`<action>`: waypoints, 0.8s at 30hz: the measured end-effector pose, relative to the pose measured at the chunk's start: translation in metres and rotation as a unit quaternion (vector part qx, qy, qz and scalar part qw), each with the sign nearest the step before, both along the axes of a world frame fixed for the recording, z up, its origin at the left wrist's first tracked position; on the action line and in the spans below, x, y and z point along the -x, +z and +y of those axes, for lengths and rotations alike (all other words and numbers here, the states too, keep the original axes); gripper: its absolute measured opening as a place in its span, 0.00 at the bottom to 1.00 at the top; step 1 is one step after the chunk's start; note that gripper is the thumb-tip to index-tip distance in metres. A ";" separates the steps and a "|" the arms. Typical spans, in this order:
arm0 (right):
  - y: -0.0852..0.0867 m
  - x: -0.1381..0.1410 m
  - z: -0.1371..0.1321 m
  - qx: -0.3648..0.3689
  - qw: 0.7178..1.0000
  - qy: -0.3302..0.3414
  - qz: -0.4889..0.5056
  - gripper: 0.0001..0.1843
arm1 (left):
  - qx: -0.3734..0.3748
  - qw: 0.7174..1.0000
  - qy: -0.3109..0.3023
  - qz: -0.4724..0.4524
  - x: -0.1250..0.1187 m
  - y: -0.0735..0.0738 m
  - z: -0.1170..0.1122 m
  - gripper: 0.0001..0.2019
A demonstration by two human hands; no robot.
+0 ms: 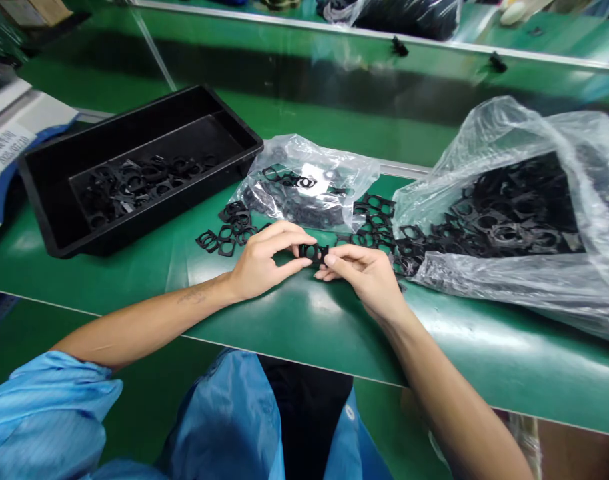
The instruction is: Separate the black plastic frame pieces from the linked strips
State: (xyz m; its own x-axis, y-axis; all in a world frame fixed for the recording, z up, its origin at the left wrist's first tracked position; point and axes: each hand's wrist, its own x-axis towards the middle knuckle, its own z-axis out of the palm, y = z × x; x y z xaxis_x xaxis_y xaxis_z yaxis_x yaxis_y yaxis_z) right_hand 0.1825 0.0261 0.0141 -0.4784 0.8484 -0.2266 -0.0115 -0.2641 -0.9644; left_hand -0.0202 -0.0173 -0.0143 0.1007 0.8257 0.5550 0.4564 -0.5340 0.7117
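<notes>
Between my two hands, just above the green table (304, 320), is a small black plastic part (311, 252) with a round opening. My left hand (267, 260) pinches its left end between thumb and fingers. The thumb and fingers of my right hand (367, 273) close on its right end. Loose black ring-shaped parts (227, 240) lie beyond my left hand, and more of them (374, 227) are spread past my right hand. A clear plastic bag (289, 200) holding similar parts lies just behind the hands.
On the left stands a black tray (149, 233) with a heap of black parts inside. A large clear bag (509, 280) spills black parts at the right. A white and blue machine (29, 127) sits at the far left. Behind runs a green panel with a metal rail (294, 27).
</notes>
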 end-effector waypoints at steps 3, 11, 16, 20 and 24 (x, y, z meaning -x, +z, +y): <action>-0.004 0.000 0.001 -0.008 0.999 -0.033 -0.017 0.21 | -0.033 0.998 0.026 0.037 0.001 0.003 0.000 0.11; 0.000 0.002 -0.001 -0.007 1.000 -0.006 -0.011 0.22 | -0.052 0.995 0.007 0.085 0.000 0.002 -0.002 0.12; 0.001 0.001 0.000 0.007 1.000 0.020 0.002 0.21 | -0.050 0.996 0.000 0.075 0.001 0.001 -0.002 0.12; 0.002 0.001 0.000 0.009 1.000 0.028 -0.008 0.22 | -0.040 0.997 -0.002 0.072 0.001 0.000 -0.002 0.12; 0.002 0.001 0.000 0.005 0.999 0.039 -0.008 0.23 | -0.041 0.997 -0.006 0.066 0.000 -0.001 -0.002 0.12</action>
